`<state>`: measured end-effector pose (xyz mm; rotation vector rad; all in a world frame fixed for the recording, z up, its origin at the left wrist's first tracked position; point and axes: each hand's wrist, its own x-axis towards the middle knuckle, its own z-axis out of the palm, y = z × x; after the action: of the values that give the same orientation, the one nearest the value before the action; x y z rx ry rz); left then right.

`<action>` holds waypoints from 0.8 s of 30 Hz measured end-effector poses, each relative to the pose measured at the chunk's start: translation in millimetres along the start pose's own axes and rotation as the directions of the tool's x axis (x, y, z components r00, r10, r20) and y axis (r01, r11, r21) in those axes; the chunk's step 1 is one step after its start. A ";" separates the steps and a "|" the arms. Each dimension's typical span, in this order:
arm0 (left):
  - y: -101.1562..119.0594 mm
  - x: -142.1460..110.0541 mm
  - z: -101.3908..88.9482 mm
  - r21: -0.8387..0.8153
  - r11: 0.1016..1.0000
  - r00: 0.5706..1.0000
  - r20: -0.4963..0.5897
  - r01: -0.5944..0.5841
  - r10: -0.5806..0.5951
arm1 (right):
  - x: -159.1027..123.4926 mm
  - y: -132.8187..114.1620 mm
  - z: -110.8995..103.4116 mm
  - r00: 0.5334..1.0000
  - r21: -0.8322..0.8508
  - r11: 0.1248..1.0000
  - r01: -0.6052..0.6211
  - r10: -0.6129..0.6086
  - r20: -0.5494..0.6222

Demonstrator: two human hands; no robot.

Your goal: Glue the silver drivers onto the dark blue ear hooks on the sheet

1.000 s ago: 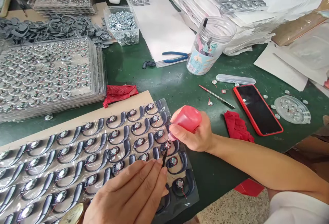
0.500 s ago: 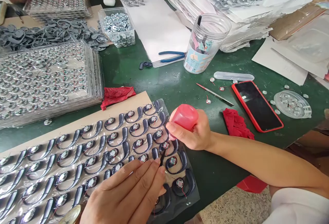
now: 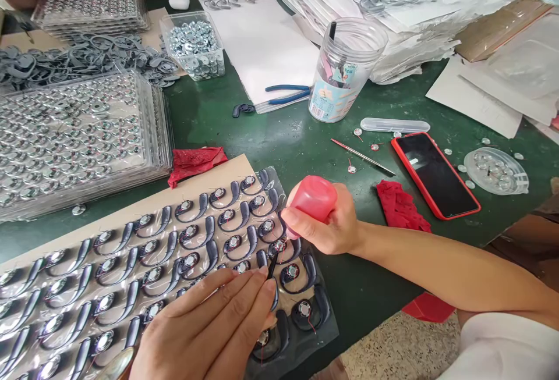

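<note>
So the right hand [image 3: 329, 226] has its fingers wrapped tight around a little pink squeeze bottle [image 3: 312, 198], tipped nozzle-down onto one of the ear-hook pieces [image 3: 279, 247] near the right end of the clear tray [image 3: 325, 333]. The left hand [image 3: 209, 330] sits flat on that same tray, just below the bottle, fingers pinched shut on a thin dark pick [image 3: 272, 263] whose tip meets that same piece. Tray's full of dark hooks with shiny round discs (red wires poking out). Right of the tray on the green bench [image 3: 279, 135] there's a red rag [image 3: 399, 208] and a red phone [image 3: 434, 175]. Above the tray, a clear jar [image 3: 343, 71] and blue pliers [image 3: 286, 93].
</note>
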<state>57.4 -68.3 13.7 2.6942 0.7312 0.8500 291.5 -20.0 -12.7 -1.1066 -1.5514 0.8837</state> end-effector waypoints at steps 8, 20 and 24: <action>-0.6 -3.0 0.7 -0.025 0.999 0.998 -0.051 0.020 -0.021 | -0.7 -1.4 0.6 1.000 0.022 1.000 0.007 -0.007 0.014; -10.0 5.4 -7.5 -0.081 0.996 1.000 0.001 0.023 -0.023 | -3.3 0.9 3.0 0.996 -0.006 0.997 0.075 -0.075 0.057; -13.3 8.5 -11.1 -0.071 0.997 1.000 -0.013 0.011 -0.012 | -3.0 2.8 5.3 0.982 -0.031 0.982 0.184 -0.182 0.048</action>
<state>51.7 -51.9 22.1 2.6218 0.7055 0.8746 287.3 -22.0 -17.5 -0.9568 -1.6821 0.7629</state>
